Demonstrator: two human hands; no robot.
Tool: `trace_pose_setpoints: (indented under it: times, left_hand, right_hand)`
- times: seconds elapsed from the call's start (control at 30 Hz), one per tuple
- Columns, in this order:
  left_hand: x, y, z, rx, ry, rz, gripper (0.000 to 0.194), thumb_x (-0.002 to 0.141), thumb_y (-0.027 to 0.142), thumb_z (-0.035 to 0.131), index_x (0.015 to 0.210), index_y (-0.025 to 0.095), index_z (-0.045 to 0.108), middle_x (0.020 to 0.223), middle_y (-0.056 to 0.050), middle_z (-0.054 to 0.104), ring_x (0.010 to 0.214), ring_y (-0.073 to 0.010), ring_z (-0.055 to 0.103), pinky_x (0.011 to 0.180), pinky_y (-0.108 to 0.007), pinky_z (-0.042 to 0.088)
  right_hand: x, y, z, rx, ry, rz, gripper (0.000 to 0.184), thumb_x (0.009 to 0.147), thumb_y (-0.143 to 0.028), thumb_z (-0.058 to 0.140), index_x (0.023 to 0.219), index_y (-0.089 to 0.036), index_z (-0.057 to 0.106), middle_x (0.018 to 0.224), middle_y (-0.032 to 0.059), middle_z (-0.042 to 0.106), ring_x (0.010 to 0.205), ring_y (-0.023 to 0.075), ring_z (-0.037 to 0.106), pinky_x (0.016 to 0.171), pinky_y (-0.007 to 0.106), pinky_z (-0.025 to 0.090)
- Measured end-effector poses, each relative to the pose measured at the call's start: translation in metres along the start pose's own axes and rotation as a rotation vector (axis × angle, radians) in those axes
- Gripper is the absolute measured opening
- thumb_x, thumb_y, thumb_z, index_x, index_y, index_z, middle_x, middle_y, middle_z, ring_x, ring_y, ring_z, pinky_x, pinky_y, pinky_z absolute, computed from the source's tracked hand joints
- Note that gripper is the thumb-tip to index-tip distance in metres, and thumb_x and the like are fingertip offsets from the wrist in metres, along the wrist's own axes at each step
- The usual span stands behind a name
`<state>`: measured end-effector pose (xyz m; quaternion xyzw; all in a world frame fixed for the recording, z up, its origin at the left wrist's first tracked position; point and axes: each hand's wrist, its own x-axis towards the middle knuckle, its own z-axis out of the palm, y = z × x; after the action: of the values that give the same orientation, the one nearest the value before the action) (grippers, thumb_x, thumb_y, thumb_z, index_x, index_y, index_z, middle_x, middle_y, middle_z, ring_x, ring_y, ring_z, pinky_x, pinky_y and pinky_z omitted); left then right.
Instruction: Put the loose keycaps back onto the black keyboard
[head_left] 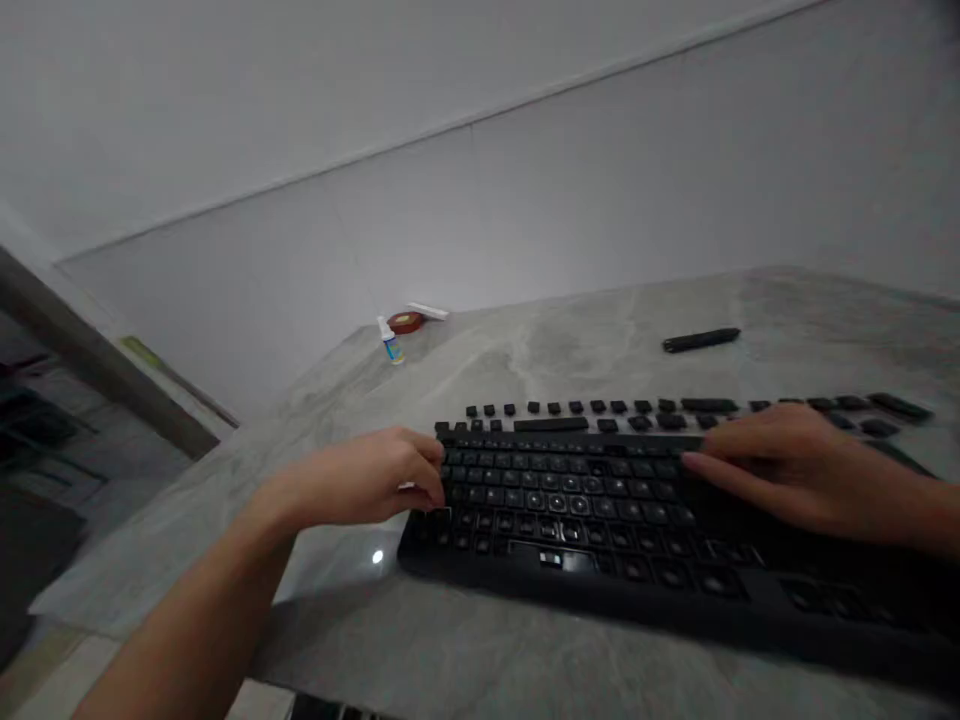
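Note:
A black keyboard (555, 575) lies on the grey marbled table, with bare switch sockets where its keycaps are off. At its left edge is my left hand (405, 468), fingers bent down and closed over the end column; anything between the fingertips is hidden. My right hand (802, 465) rests over the right part of the keyboard, thumb and fingers closed at its back edge. Behind the keyboard, loose black keycaps (576, 407) stand in rows. A long spacebar keycap (551, 425) lies among them.
A black pen-like tool (701, 340) lies farther back on the right. Near the table's far left corner are a small white bottle with a blue label (391, 343), a reddish-brown round object (405, 322) and a white strip (427, 311). A pale wall (525, 220) runs behind the table (480, 640).

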<state>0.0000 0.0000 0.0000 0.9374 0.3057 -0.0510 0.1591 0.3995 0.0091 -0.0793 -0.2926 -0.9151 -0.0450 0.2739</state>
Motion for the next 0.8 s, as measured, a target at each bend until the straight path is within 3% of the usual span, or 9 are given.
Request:
trace_pose_setpoints:
  times: [0.23,0.8]
  left_hand:
    - [0.0024,0.0027,0.0011,0.023,-0.028,0.05,0.019,0.088,0.004,0.068,0.089,0.019,0.079,0.078,0.0,0.063,0.068,-0.0108,0.059,0.061,-0.021,0.043]
    - [0.0041,0.0037,0.0054,0.004,-0.047,-0.023,0.022,0.08,-0.004,0.066,0.081,0.017,0.074,0.082,0.0,0.069,0.074,-0.0124,0.064,0.069,-0.021,0.047]
  right_hand:
    - [0.0035,-0.0005,-0.0026,0.048,-0.016,0.013,0.045,0.1,-0.03,0.047,0.057,-0.019,0.042,0.045,-0.0052,0.042,0.037,0.0067,0.041,0.042,0.021,0.031]
    - [0.0023,0.0,-0.003,0.058,-0.042,0.04,0.045,0.1,-0.031,0.047,0.057,-0.019,0.042,0.046,-0.0049,0.042,0.037,0.0066,0.041,0.042,0.021,0.032]
